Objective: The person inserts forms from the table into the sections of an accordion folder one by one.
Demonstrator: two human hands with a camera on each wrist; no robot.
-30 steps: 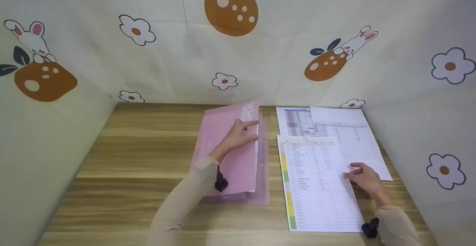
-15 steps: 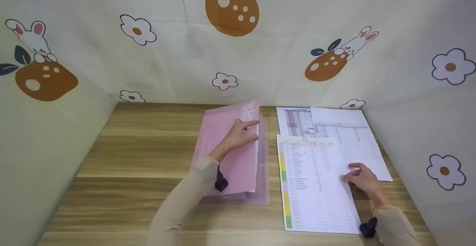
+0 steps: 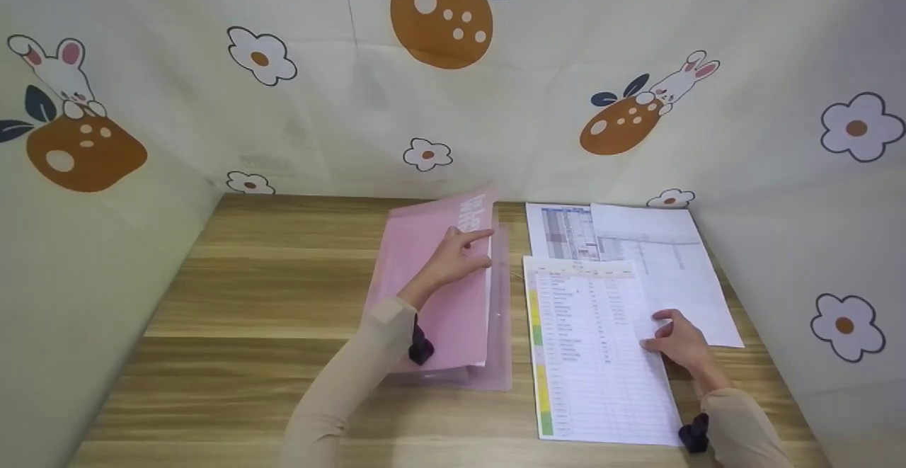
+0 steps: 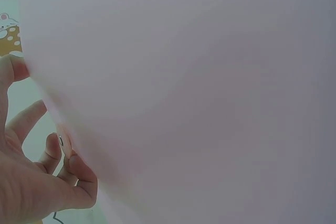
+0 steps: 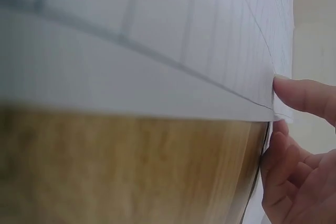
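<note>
Right grip [image 3: 679,343] pinches sheet [image 3: 594,376]; wood-grain tabletop [image 3: 255,298], rabbit-print backdrop [image 3: 340,114].

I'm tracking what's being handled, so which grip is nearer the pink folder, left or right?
Left. The left grip holds the edge of the pink folder; the right grip is apart from it, to its right, pinching the edge of a printed table sheet.

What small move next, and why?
Probably ease the printed sheet left toward the pink folder: the right hand pinches its right edge, the left hand holds the folder cover's edge, and a strip of bare table separates sheet and folder.
</note>
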